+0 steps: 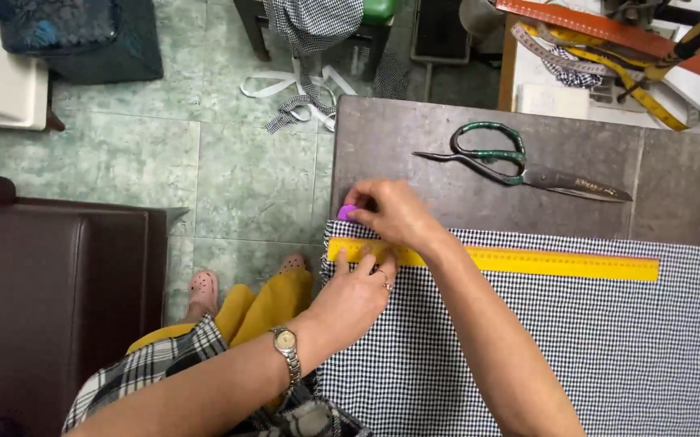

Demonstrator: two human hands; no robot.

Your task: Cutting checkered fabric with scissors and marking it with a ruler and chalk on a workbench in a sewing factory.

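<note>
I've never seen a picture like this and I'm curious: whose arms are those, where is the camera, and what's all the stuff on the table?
There is no machine here, only a person. The camera sits on their head and looks down, so you see their own two arms reaching out.

On the grey table lies black-and-white checked cloth. A long yellow ruler lies across the cloth. The left hand, on the arm with a wristwatch, presses the ruler's end flat. The right hand pinches a small purple piece, perhaps marking chalk, just above the ruler at the cloth's edge.

Big scissors with green handles rest on the bare table, untouched. A yellow measuring tape lies farther back. Below, you can see the person's feet in pink shoes on the tiled floor.
</note>
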